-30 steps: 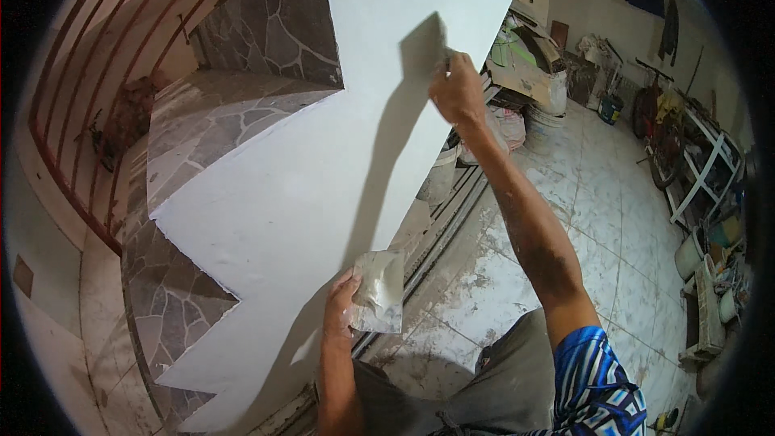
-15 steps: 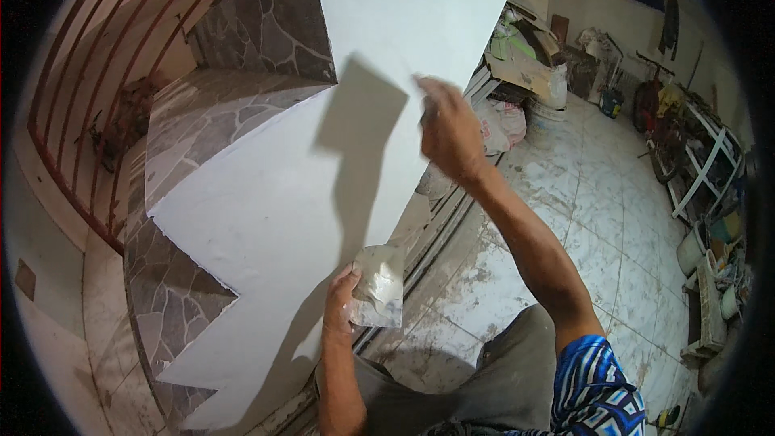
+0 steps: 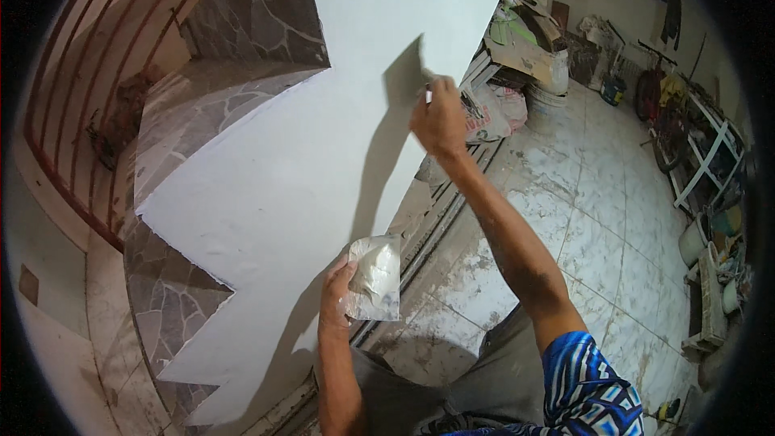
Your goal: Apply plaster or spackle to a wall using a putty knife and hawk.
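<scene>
Stone-clad steps in grey irregular slabs lie left of the big white stair wall, with a reddish metal railing curving along their far left side. White and smooth, the stair wall has a sawtooth left edge that follows the steps and fills the middle of the view. Low against the wall's bottom part, the left hand is curled closed around a small clear plastic bag of white powder or paste, thumb and fingers gripping the bag's left side while the bag hangs just in front of the wall's lower face. Higher and to the right, the right hand is raised at the wall's right edge, fingers bunched shut on a small white object that it presses to the surface; what that object is cannot be told. Right of the wall, a dusty tiled floor stretches away, with sacks and bags piled near the wall's edge and cluttered white frames farther right.
</scene>
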`<state>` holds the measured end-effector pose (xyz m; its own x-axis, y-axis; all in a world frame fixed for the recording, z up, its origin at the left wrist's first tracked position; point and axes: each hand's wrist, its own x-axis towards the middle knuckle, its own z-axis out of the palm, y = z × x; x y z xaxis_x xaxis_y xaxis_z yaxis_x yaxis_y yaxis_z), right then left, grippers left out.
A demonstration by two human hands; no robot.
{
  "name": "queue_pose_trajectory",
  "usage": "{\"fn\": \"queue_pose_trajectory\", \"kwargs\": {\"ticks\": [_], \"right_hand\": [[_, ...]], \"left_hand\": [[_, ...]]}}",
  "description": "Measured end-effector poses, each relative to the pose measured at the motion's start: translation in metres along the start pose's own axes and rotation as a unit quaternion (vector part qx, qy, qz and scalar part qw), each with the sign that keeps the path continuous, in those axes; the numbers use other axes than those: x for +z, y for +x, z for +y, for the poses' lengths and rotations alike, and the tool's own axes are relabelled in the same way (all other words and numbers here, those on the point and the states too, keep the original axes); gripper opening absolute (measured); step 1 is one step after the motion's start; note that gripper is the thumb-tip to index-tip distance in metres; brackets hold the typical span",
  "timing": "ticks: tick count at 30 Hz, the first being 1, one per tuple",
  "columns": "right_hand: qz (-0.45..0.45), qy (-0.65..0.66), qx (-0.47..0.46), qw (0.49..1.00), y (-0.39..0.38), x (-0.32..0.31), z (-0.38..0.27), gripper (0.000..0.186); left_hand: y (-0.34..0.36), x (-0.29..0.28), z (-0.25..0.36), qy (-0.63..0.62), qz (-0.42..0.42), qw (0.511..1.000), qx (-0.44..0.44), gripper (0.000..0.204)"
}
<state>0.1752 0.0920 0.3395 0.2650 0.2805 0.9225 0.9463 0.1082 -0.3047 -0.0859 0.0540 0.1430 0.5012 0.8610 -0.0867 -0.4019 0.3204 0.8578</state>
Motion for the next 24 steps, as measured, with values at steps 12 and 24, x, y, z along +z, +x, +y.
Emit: {"fn": "queue_pose_trajectory", "kwargs": {"ticks": [12, 24], "right_hand": [[-0.132, 0.039, -0.288, 0.948, -0.079, -0.025, -0.014, 0.059], [-0.028, -0.026, 0.166, 0.985, 0.029, -0.01, 0.127, 0.022]], "left_hand": [[-0.001, 0.01, -0.005, -0.01, 0.083, 0.996, 0.012, 0.046], [-0.001, 0.001, 0.004, -0.058, -0.077, 0.995, -0.002, 0.045]]}}
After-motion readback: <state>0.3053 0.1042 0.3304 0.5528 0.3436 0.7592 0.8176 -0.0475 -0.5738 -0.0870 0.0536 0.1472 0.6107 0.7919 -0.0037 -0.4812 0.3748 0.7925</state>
